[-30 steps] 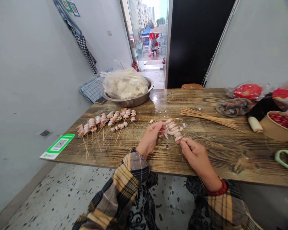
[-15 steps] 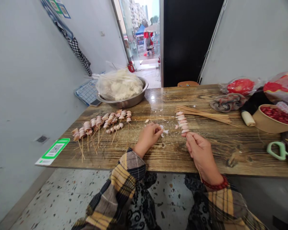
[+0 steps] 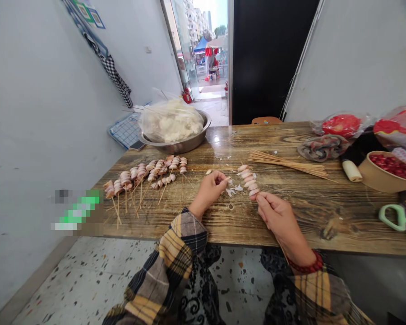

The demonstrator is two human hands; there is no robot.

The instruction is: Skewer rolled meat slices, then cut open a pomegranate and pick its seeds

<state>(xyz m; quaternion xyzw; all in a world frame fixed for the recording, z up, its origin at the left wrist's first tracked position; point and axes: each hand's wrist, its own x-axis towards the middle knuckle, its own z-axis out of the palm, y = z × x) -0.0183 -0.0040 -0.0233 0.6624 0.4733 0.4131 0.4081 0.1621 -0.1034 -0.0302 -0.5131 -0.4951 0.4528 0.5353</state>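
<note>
My right hand (image 3: 279, 214) grips a bamboo skewer threaded with a row of pale pink pieces (image 3: 248, 180) that look like garlic cloves. The skewer's bare lower end runs down along my palm and wrist. To its left, my left hand (image 3: 212, 187) pinches a small pale clove-like piece (image 3: 228, 179) between thumb and fingertips, apart from the skewer. White peel-like scraps (image 3: 235, 189) lie on the table between my hands. Several loaded skewers (image 3: 142, 171) rest in a row on the left, their sticks pointing towards me.
A bundle of bare skewers (image 3: 291, 166) lies beyond my right hand. At the back left, a steel basin (image 3: 186, 146) holds a plastic bag of white contents (image 3: 176, 124). Along the right are a crumpled cloth (image 3: 323, 148), a paper tub of red berries (image 3: 382, 178) and green-handled scissors (image 3: 394, 219).
My right hand has moved left, and the skewer now leans towards my left hand. A small pale piece now shows at my left fingertips, which are slightly raised.
</note>
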